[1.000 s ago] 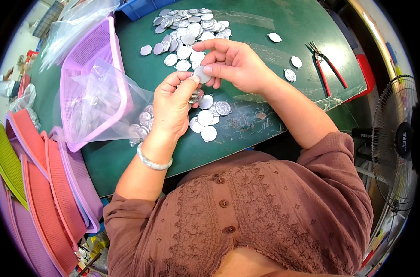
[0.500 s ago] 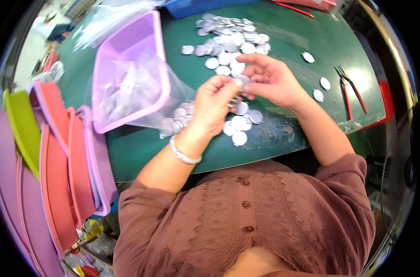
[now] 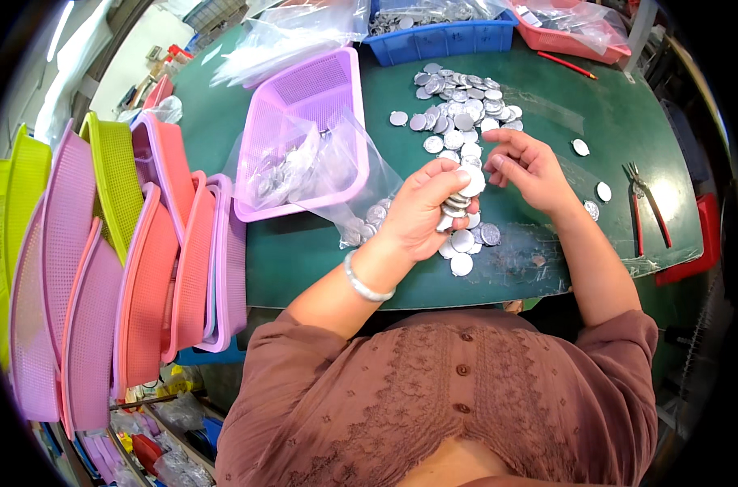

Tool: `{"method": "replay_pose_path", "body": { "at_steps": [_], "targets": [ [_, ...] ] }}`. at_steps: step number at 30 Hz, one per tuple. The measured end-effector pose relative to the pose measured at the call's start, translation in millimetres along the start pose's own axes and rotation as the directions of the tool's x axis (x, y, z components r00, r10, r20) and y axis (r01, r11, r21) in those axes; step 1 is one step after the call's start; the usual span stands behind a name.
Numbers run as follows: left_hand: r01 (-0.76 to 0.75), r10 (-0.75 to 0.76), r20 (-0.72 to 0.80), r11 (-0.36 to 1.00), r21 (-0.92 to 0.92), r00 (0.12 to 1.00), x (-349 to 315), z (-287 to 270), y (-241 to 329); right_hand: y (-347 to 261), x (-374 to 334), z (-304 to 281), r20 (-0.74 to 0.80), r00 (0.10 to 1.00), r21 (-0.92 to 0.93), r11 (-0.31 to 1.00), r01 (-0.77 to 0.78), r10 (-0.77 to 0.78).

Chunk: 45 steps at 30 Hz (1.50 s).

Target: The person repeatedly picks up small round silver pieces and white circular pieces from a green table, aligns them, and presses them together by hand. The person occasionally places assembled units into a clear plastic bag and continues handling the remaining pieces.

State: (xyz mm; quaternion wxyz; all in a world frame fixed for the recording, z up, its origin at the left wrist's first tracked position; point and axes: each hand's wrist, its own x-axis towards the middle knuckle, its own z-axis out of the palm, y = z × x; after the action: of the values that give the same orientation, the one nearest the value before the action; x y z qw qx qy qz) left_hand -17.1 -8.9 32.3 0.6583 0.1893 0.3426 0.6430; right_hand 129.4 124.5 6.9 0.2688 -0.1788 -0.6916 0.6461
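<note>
My left hand is closed around a small stack of round silver discs, the thumb lying on the top one. Just to its right hovers my right hand, its fingers curved and apart with nothing visible between them. Beyond both hands spreads a large heap of similar discs. A few loose discs lie on the table below my left hand. Beside my left wrist, more discs lie at the mouth of a clear plastic bag, which drapes over the rim of a purple basket.
Red-handled pliers and a few single discs lie on the green table at right. A blue bin, a pink bin and a red pencil are at the back. Stacked coloured baskets stand at left.
The whole view has shifted, with the scene now farther right. My right hand has drawn apart from my left, whose stack of discs now shows clearly.
</note>
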Motion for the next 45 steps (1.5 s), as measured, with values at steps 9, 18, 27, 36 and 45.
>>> {"method": "replay_pose_path", "body": {
  "at_steps": [9, 18, 27, 36, 45],
  "targets": [
    [-0.550, 0.588, 0.123, 0.634, 0.545, 0.800, -59, 10, 136, 5, 0, -10, -0.082, 0.996, -0.111, 0.993, -0.028, 0.019],
    [0.202, 0.440, -0.138, -0.102, 0.974, 0.887, -28, -98, 200, 8, 2, -10, -0.120, 0.990, -0.254, 0.966, 0.044, -0.076],
    [0.344, 0.166, -0.317, -0.168, 0.924, 0.934, -25, -92, 202, 10, 4, -15, -0.119, 0.990, -0.329, 0.944, 0.031, -0.074],
    [0.148, 0.067, -0.149, 0.023, 0.989, 0.986, -55, -87, 193, 12, 3, -14, -0.107, 0.991, -0.325, 0.945, 0.039, -0.078],
    [0.222, 0.482, -0.090, -0.224, 0.949, 0.871, -61, -101, 198, 15, 5, -15, -0.123, 0.988, -0.326, 0.944, 0.052, -0.097]
  ]
}}
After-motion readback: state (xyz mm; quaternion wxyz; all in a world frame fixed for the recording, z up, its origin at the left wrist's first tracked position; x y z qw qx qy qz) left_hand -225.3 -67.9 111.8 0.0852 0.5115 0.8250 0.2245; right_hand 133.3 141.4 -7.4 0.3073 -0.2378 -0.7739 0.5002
